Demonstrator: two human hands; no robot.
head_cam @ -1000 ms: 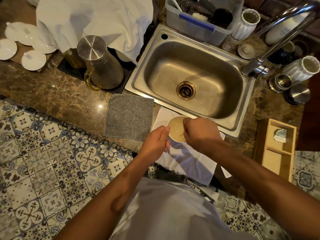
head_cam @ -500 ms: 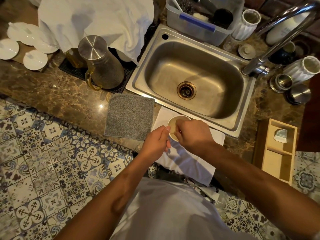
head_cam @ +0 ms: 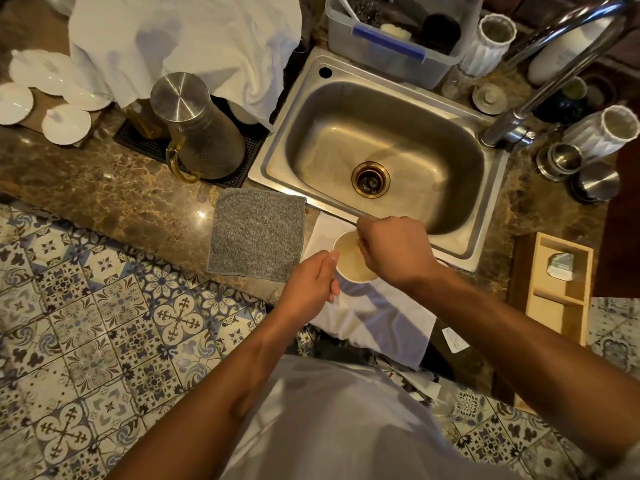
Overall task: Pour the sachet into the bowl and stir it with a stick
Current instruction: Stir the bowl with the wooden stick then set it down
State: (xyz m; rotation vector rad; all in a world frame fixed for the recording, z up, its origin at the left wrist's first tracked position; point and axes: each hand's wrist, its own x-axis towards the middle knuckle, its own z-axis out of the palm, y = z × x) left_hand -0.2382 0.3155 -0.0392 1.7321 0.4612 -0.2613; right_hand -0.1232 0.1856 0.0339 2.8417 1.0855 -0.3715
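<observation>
A small white bowl [head_cam: 349,261] holding pale cloudy liquid stands on a white cloth [head_cam: 377,317] at the counter's front edge, just below the sink. My left hand [head_cam: 311,285] grips the bowl's left wall. My right hand [head_cam: 394,251] is closed over the bowl's right side, fingers pinched on a thin stick whose top end barely shows at the knuckles [head_cam: 358,230]; the rest of the stick is hidden by the hand. A small torn white sachet [head_cam: 455,341] lies on the counter edge at the cloth's right.
A steel sink [head_cam: 377,157] with a tap [head_cam: 540,84] is behind the bowl. A grey cloth [head_cam: 256,233] lies left of it. A metal jug [head_cam: 197,129] stands on a black mat. A wooden box [head_cam: 554,289] sits to the right.
My right hand has moved around over the bowl, from its right rim to its left side and back toward the right. My left hand has kept hold of the bowl.
</observation>
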